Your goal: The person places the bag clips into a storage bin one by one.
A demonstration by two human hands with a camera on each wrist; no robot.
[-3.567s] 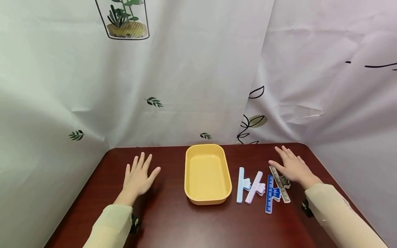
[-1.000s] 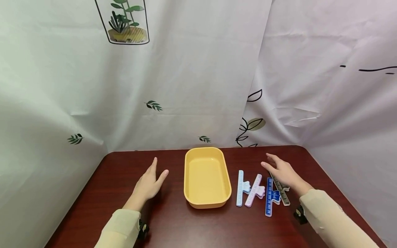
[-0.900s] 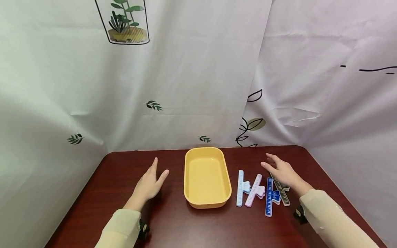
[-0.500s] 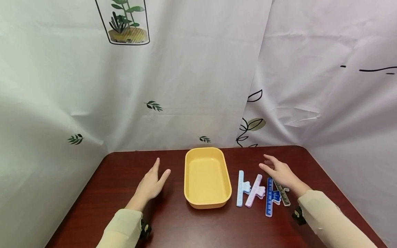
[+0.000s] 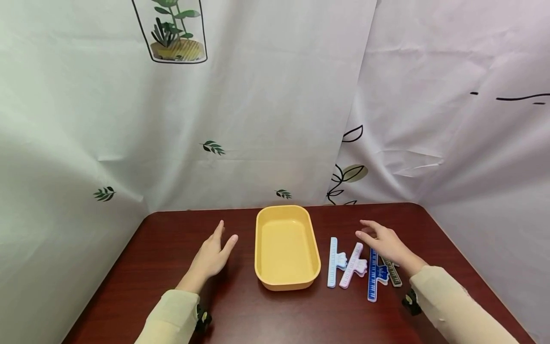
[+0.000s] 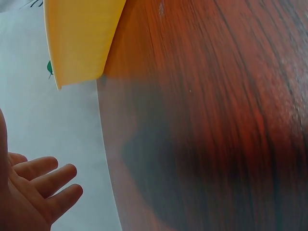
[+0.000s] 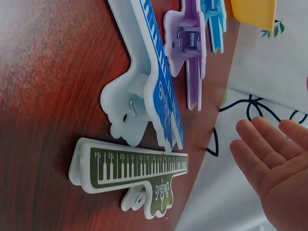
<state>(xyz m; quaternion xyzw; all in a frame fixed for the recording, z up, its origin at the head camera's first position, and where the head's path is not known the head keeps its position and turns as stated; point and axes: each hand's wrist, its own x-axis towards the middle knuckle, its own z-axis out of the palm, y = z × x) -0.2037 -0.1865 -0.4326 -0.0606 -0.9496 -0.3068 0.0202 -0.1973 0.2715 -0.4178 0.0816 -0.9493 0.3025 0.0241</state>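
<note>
My left hand (image 5: 209, 256) hovers over the table left of the yellow tray (image 5: 287, 286), fingers extended, thumb apart, holding nothing. My right hand (image 5: 387, 243) is above the far end of the blue ruler-marked clip (image 5: 373, 282), partly covering it and the olive-green clip (image 5: 394, 276). Its fingers are loosely bent and hold nothing. Left of these lie a lilac clip (image 5: 353, 267) and a light blue clip (image 5: 333, 263). In the right wrist view, the fingers (image 7: 262, 147) are apart from the blue clip (image 7: 163, 96) and the olive-green clip (image 7: 139, 168).
The dark red wooden table (image 5: 258, 320) has rounded far corners. A white cloth backdrop (image 5: 266, 119) with leaf prints hangs behind it and along both sides. The bare tray stands mid-table, between my left hand and the row of clips.
My left hand has shifted right and turned partly sideways. My right hand has moved left from over the olive-green clip to the blue clip's far end, its fingers bending. The clips and tray have stayed put.
</note>
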